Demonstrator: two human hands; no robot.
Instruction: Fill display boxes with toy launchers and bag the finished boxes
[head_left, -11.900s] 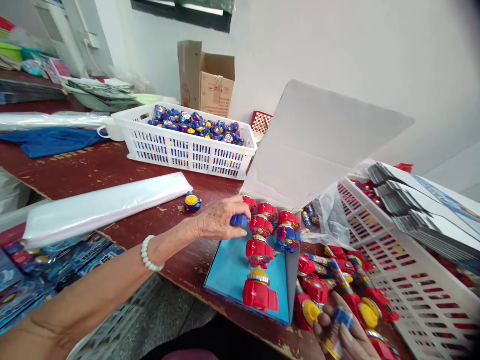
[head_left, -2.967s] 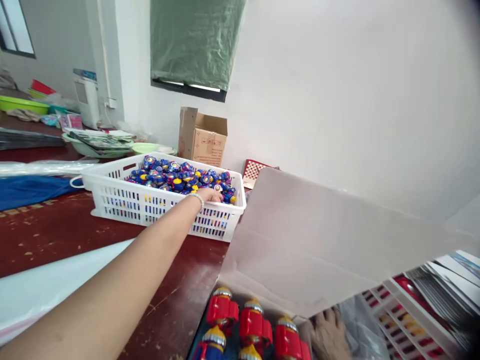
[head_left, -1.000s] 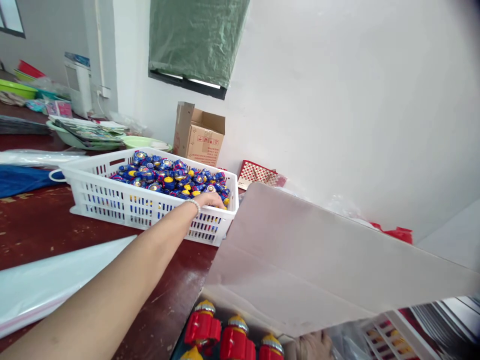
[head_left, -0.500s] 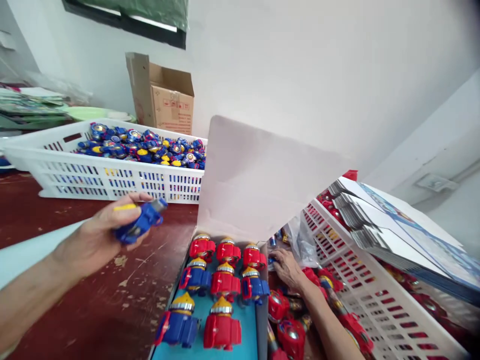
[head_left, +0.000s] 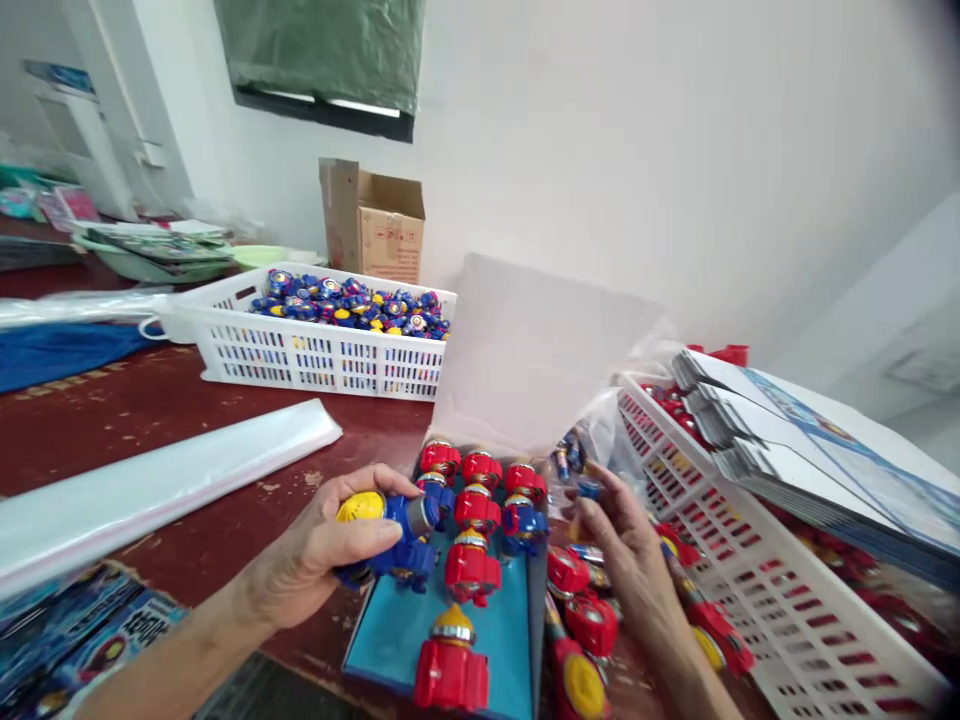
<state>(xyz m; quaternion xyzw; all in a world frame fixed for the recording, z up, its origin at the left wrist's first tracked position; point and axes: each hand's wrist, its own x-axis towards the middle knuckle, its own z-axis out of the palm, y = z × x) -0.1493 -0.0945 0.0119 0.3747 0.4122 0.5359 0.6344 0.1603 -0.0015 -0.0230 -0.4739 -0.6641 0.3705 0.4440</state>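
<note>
My left hand (head_left: 322, 545) is closed around a blue toy spinning-top launcher (head_left: 409, 530) with a yellow dome and a silver peg, over the left side of an open display box (head_left: 375, 640). Red toys (head_left: 452, 670) and blue toys (head_left: 523, 522) with yellow pointed tops stand in rows on the box's light blue base. Part of the left rows is hidden behind my left hand. Right of the box, my right hand (head_left: 637, 550) has its thumb and fingers curled about a small blue piece (head_left: 589, 490), partly hidden, beside a clear plastic bag (head_left: 611, 440).
Loose red toys (head_left: 592, 622) lie right of the box. A white crate (head_left: 750, 560) carries stacked flat cartons (head_left: 810, 480). Behind left stand a white basket (head_left: 322, 360) of blue toys and a cardboard box (head_left: 390, 230). A white plastic-covered roll (head_left: 172, 480) lies on the table.
My left hand has come right with the blue toy, now at the box. My right hand's fingers have lifted and curled around a small blue piece. The view has swung left.
</note>
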